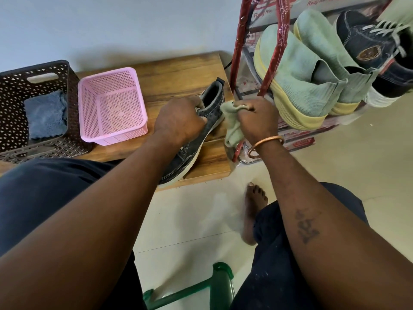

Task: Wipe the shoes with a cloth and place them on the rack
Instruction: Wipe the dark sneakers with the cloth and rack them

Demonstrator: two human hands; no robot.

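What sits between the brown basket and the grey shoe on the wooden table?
The pink basket stands there on the table, shown in the head view.

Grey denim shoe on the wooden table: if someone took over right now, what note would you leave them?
Left hand grips the grey denim shoe at its collar, on the wooden table.
Right hand holds a bunched pale green cloth by the shoe's side; contact unclear.
Already on the red-framed rack: two mint-green knit shoes and one dark navy sneaker.
Left to do: finish wiping this shoe, then rack it.
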